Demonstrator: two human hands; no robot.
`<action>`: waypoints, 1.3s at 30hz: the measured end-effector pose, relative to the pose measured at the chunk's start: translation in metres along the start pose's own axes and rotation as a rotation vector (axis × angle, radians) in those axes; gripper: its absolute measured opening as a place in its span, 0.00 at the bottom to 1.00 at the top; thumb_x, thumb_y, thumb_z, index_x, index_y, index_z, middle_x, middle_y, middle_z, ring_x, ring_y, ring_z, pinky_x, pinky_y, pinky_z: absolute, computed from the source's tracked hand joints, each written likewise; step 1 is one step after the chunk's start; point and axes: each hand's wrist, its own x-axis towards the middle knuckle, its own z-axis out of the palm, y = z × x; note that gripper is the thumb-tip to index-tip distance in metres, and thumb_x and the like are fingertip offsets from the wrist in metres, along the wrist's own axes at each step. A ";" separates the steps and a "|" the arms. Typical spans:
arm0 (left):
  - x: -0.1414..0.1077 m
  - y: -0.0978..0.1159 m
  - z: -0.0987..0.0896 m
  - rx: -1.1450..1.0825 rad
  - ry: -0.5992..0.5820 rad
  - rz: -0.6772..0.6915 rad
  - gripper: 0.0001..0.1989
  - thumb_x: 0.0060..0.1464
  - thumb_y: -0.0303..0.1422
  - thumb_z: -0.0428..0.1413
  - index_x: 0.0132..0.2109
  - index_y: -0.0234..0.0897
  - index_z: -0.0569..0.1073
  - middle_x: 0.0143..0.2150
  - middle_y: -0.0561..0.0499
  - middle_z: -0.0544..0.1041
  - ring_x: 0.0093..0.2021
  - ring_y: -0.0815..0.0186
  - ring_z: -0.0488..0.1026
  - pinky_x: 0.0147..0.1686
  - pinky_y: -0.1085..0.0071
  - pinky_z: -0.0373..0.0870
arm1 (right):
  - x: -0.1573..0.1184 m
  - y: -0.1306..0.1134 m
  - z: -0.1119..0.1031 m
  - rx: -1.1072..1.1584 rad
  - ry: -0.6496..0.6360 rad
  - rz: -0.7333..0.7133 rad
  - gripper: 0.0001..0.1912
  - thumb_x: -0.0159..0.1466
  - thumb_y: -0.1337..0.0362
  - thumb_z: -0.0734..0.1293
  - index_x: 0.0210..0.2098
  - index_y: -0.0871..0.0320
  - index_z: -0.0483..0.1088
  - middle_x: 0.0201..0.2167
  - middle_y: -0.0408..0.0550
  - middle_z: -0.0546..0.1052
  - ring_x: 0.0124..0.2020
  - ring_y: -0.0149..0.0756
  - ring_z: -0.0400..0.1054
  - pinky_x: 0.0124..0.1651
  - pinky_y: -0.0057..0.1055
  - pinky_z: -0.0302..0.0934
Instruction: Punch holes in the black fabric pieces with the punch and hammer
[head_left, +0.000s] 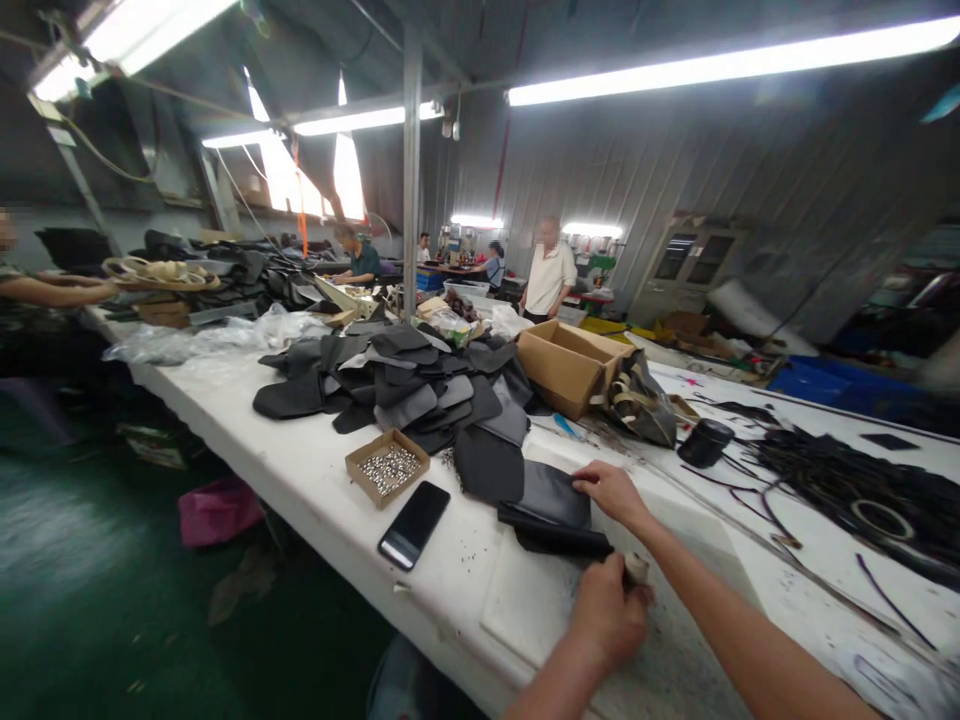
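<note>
A black leather-like piece [559, 495] lies near the table's front, its near edge turned up into a dark fold. My right hand [611, 492] reaches across from the right and pinches the far right corner between thumb and fingers. Lower down, my left hand [611, 610] is closed at the right end of the fold. A pale, rounded thing [637, 568] shows at its fingers; I cannot make out what it is. Beneath is a whitish board [525, 600]. Another black piece [489, 465] touches the worked one on its left.
A cardboard tray of small metal studs [388, 470] and a phone [415, 525] lie to the left. Behind are a heap of black pieces [420, 375] and a cardboard box [562, 365]. Black straps [847, 490] spread at right. A person [547, 270] stands beyond; others sit farther back.
</note>
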 end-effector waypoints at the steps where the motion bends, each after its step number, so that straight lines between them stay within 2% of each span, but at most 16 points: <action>1: 0.000 0.000 0.000 -0.008 -0.001 0.000 0.12 0.59 0.35 0.62 0.50 0.39 0.81 0.47 0.42 0.87 0.48 0.51 0.82 0.49 0.62 0.71 | -0.008 -0.001 -0.005 0.028 -0.005 -0.042 0.20 0.63 0.47 0.76 0.43 0.55 0.88 0.49 0.55 0.86 0.54 0.52 0.79 0.62 0.42 0.69; 4: 0.002 0.002 0.000 -0.045 -0.022 0.012 0.15 0.60 0.36 0.62 0.53 0.39 0.82 0.50 0.42 0.88 0.51 0.51 0.83 0.52 0.62 0.73 | -0.030 -0.002 -0.020 0.179 -0.156 -0.138 0.27 0.69 0.37 0.71 0.45 0.54 0.88 0.51 0.54 0.87 0.53 0.48 0.80 0.60 0.40 0.72; 6: 0.003 0.003 -0.001 -0.062 -0.042 0.020 0.16 0.61 0.36 0.62 0.55 0.39 0.82 0.51 0.41 0.88 0.52 0.50 0.83 0.52 0.62 0.73 | -0.037 -0.001 -0.023 0.252 -0.230 -0.085 0.36 0.74 0.32 0.63 0.45 0.56 0.87 0.48 0.56 0.87 0.50 0.47 0.82 0.56 0.40 0.75; 7: 0.003 0.004 -0.001 -0.058 -0.050 0.022 0.16 0.61 0.35 0.61 0.55 0.39 0.81 0.51 0.41 0.88 0.51 0.50 0.83 0.51 0.62 0.73 | -0.037 0.000 -0.022 0.256 -0.222 -0.034 0.38 0.74 0.31 0.61 0.45 0.57 0.86 0.46 0.57 0.87 0.48 0.48 0.82 0.54 0.40 0.76; 9: 0.002 0.006 -0.001 -0.029 -0.047 0.025 0.13 0.62 0.34 0.61 0.53 0.39 0.80 0.49 0.41 0.88 0.50 0.50 0.83 0.48 0.62 0.72 | -0.032 0.004 -0.012 0.193 -0.122 0.066 0.37 0.69 0.30 0.67 0.46 0.59 0.85 0.46 0.60 0.86 0.48 0.51 0.82 0.52 0.42 0.75; 12: 0.000 0.008 -0.002 -0.016 -0.026 0.050 0.08 0.61 0.33 0.61 0.47 0.40 0.77 0.46 0.42 0.87 0.47 0.51 0.83 0.45 0.63 0.69 | -0.017 0.009 0.009 0.097 -0.035 0.114 0.34 0.51 0.41 0.84 0.46 0.59 0.84 0.48 0.59 0.86 0.51 0.54 0.80 0.55 0.42 0.72; 14: -0.002 0.009 -0.003 -0.029 -0.022 0.057 0.06 0.60 0.31 0.60 0.45 0.41 0.76 0.45 0.43 0.87 0.46 0.53 0.83 0.44 0.64 0.68 | -0.009 0.012 0.019 0.064 -0.033 0.130 0.32 0.45 0.48 0.87 0.44 0.58 0.84 0.43 0.54 0.86 0.48 0.52 0.79 0.53 0.39 0.70; 19: -0.004 0.010 -0.002 -0.063 -0.016 0.060 0.07 0.60 0.31 0.60 0.46 0.41 0.77 0.45 0.44 0.86 0.44 0.53 0.81 0.43 0.64 0.67 | -0.009 0.011 0.023 0.079 -0.050 0.159 0.23 0.48 0.57 0.85 0.40 0.58 0.81 0.29 0.41 0.79 0.35 0.39 0.75 0.42 0.33 0.66; 22: -0.003 0.007 0.001 -0.061 -0.001 0.061 0.07 0.61 0.32 0.59 0.46 0.41 0.77 0.45 0.43 0.86 0.45 0.53 0.81 0.43 0.63 0.68 | -0.018 0.003 0.018 0.125 -0.037 0.145 0.14 0.54 0.60 0.82 0.32 0.57 0.75 0.24 0.38 0.74 0.29 0.34 0.70 0.37 0.31 0.62; 24: -0.001 0.004 0.002 -0.041 0.008 0.066 0.06 0.61 0.32 0.59 0.46 0.41 0.77 0.46 0.43 0.86 0.46 0.53 0.81 0.45 0.63 0.68 | -0.026 -0.008 0.012 0.157 0.017 0.108 0.14 0.54 0.62 0.79 0.27 0.55 0.70 0.22 0.37 0.73 0.29 0.35 0.68 0.35 0.30 0.60; 26: 0.001 0.002 0.004 -0.030 0.005 0.066 0.06 0.62 0.32 0.59 0.46 0.41 0.76 0.47 0.43 0.86 0.47 0.53 0.82 0.47 0.63 0.70 | -0.038 -0.022 0.003 0.187 0.121 0.054 0.12 0.56 0.63 0.76 0.27 0.53 0.67 0.23 0.38 0.74 0.30 0.37 0.69 0.35 0.31 0.59; 29: 0.004 0.002 0.006 -0.021 0.002 0.067 0.09 0.63 0.33 0.57 0.49 0.40 0.76 0.47 0.41 0.86 0.48 0.54 0.82 0.49 0.64 0.72 | -0.066 -0.046 -0.022 0.211 0.353 -0.041 0.04 0.66 0.61 0.69 0.37 0.52 0.70 0.28 0.42 0.77 0.33 0.41 0.73 0.38 0.33 0.62; 33: 0.006 0.006 0.005 -0.034 -0.009 0.141 0.16 0.64 0.40 0.56 0.53 0.39 0.78 0.50 0.39 0.88 0.50 0.51 0.84 0.53 0.62 0.77 | -0.118 -0.075 -0.072 0.173 0.652 -0.160 0.11 0.77 0.55 0.62 0.52 0.51 0.73 0.43 0.50 0.85 0.44 0.45 0.82 0.49 0.37 0.71; 35: 0.012 0.007 0.002 0.024 -0.019 0.097 0.15 0.62 0.46 0.56 0.46 0.41 0.78 0.44 0.40 0.88 0.46 0.49 0.86 0.50 0.60 0.79 | -0.143 -0.086 -0.098 0.182 0.791 -0.245 0.14 0.79 0.54 0.63 0.59 0.49 0.72 0.53 0.51 0.86 0.52 0.43 0.83 0.57 0.38 0.74; 37: 0.018 0.010 0.000 0.109 -0.018 0.072 0.14 0.60 0.47 0.58 0.43 0.43 0.77 0.41 0.43 0.88 0.47 0.47 0.87 0.50 0.60 0.82 | -0.163 -0.092 -0.118 0.313 0.907 -0.402 0.21 0.75 0.54 0.70 0.65 0.50 0.72 0.59 0.53 0.85 0.56 0.43 0.82 0.62 0.40 0.74; 39: 0.021 0.018 -0.001 0.221 -0.020 0.070 0.12 0.58 0.47 0.59 0.40 0.45 0.77 0.38 0.46 0.88 0.47 0.46 0.88 0.49 0.60 0.83 | -0.179 -0.093 -0.132 0.379 0.940 -0.517 0.18 0.72 0.56 0.73 0.59 0.51 0.79 0.55 0.51 0.87 0.54 0.43 0.83 0.61 0.39 0.75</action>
